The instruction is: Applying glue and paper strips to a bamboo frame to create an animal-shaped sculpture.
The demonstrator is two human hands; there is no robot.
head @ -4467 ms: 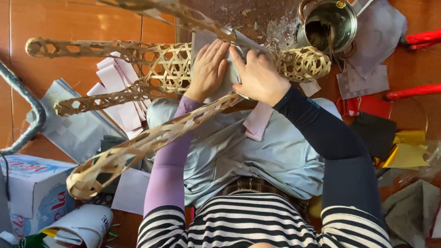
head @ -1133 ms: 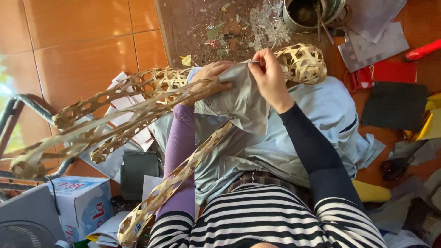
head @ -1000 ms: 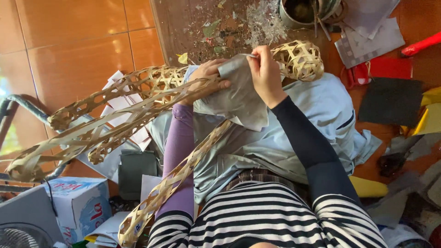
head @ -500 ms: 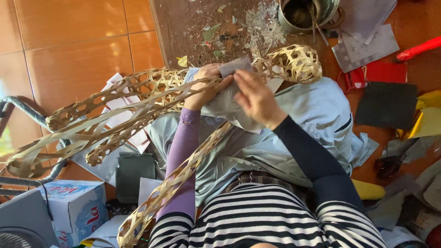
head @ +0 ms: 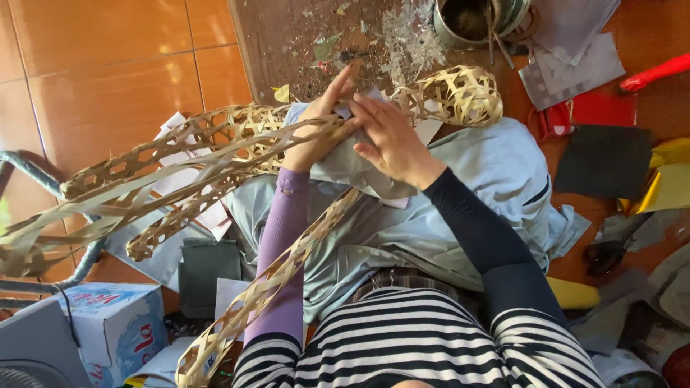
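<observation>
A woven bamboo frame (head: pixel 215 144) with long open-lattice limbs lies across my lap, its rounded end (head: pixel 460 93) pointing right. A grey paper sheet (head: pixel 348 172) is wrapped over its middle. My left hand (head: pixel 320 126), in a purple sleeve, grips the frame's strips together with the paper's edge. Just to its right, my right hand (head: pixel 392 140), in a dark sleeve, lies flat on the paper with its fingers stretched out. One more lattice limb (head: pixel 273 280) runs down past my left arm.
A pale blue cloth (head: pixel 503 172) covers my lap. A metal pot (head: pixel 474 18) stands on a scrap-strewn board (head: pixel 338 36). Red-handled tool (head: pixel 658 72), black sheet (head: pixel 604 162) and yellow paper (head: pixel 672 183) lie right. A cardboard box (head: pixel 108 330) and grey tube (head: pixel 43 187) are left.
My right hand has let go of the paper's top edge, where it pinched it, and moved down to lie flat on the sheet. My left hand keeps its grip.
</observation>
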